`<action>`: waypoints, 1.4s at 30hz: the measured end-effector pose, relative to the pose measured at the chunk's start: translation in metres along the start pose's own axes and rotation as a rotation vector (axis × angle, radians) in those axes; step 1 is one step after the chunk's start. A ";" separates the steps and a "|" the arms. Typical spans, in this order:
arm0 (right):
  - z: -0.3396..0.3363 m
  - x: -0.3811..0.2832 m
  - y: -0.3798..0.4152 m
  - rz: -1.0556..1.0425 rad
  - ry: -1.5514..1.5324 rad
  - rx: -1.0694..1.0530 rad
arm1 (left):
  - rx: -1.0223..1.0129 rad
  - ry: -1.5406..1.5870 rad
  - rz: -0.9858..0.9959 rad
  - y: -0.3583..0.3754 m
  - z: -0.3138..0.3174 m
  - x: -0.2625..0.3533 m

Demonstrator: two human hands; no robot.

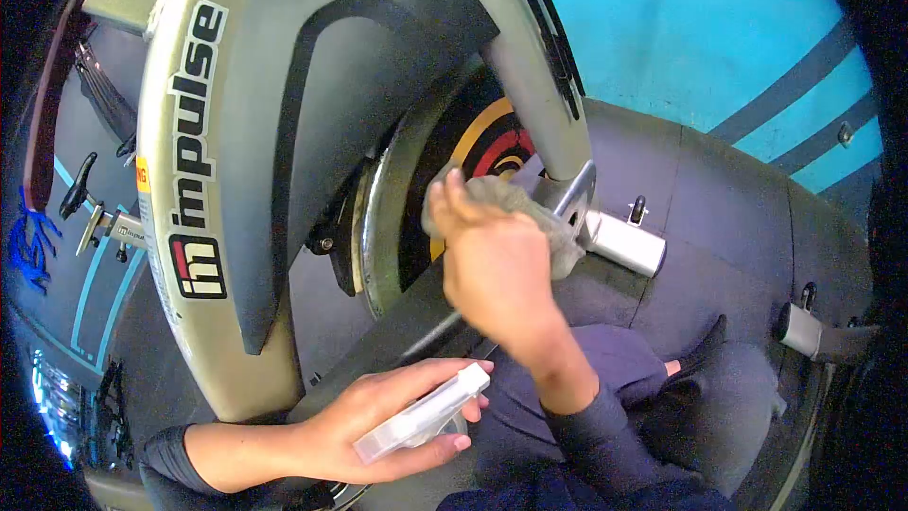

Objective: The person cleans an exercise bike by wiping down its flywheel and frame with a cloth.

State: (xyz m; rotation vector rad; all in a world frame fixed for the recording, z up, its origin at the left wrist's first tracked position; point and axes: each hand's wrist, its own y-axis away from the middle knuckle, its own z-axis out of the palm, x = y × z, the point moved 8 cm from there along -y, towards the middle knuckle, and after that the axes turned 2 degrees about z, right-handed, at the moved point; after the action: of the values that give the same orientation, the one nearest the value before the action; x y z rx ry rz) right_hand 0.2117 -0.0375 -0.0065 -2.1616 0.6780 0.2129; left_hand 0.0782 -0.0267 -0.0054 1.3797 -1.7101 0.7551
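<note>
My right hand [497, 270] is closed on a crumpled grey cloth [506, 201], with its fingers pressing the cloth near the bike's flywheel [416, 170] and the lower end of the frame tube [553, 123]. Lower down, my left hand [397, 412] wraps round what looks like a spray bottle [426, 416] with a white head and a clear body, mostly hidden by the palm. Both hands are beside the exercise bike, whose grey cover [378, 47] and beige frame post [180, 199] fill the left and middle of the view.
A white-ended stabiliser foot [626, 241] projects over the dark tiled floor [728, 218]. Another foot [804, 329] is at the right. A blue wall [681, 28] with dark stripes stands behind. At the left are another bike's parts [118, 224] and blue tassels [33, 246].
</note>
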 end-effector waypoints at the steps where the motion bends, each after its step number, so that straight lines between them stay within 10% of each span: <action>1: -0.003 -0.008 0.003 -0.035 -0.031 0.052 | -0.003 0.003 -0.002 -0.001 0.000 0.000; 29: 0.012 0.034 -0.020 0.055 0.168 0.230 | -0.006 -0.035 0.018 0.000 0.001 0.000; 33: 0.027 0.045 -0.026 0.142 0.299 0.008 | -0.006 -0.034 0.062 0.000 0.003 0.000; 42: 0.001 -0.012 0.005 -0.016 -0.008 0.059 | -0.004 -0.015 0.040 -0.001 0.000 0.000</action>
State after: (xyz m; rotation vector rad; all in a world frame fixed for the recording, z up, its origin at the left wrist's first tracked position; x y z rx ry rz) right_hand 0.1987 -0.0344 -0.0062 -2.1080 0.6548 0.1904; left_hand 0.0794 -0.0272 -0.0053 1.3559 -1.7543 0.7651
